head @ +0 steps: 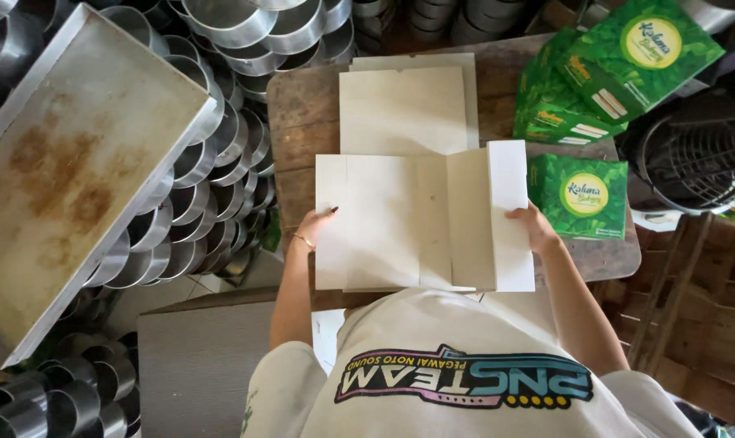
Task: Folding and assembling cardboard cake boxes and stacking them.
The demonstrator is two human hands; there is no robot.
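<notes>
Matt pale cardboard sheet (pixel 420 219) (creased); worn wooden table (pixel 303 122); shiny metal rings (pixel 221 154); stained metal tray (pixel 67 162).

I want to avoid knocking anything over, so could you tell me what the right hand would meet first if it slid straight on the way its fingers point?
The right hand points up-left across the flat cardboard blank it grips, so probably only that.

Worn wooden table (pixel 303 113) at centre, surface scuffed. Stacked round metal cake rings (pixel 213 154) fill nine to twelve o'clock, with a stained rectangular baking tray (pixel 67 162) resting atop. Wire fan guard (pixel 696 158) at three o'clock. Wooden slatted structure (pixel 676 308) at four o'clock. Daylight, even.
</notes>
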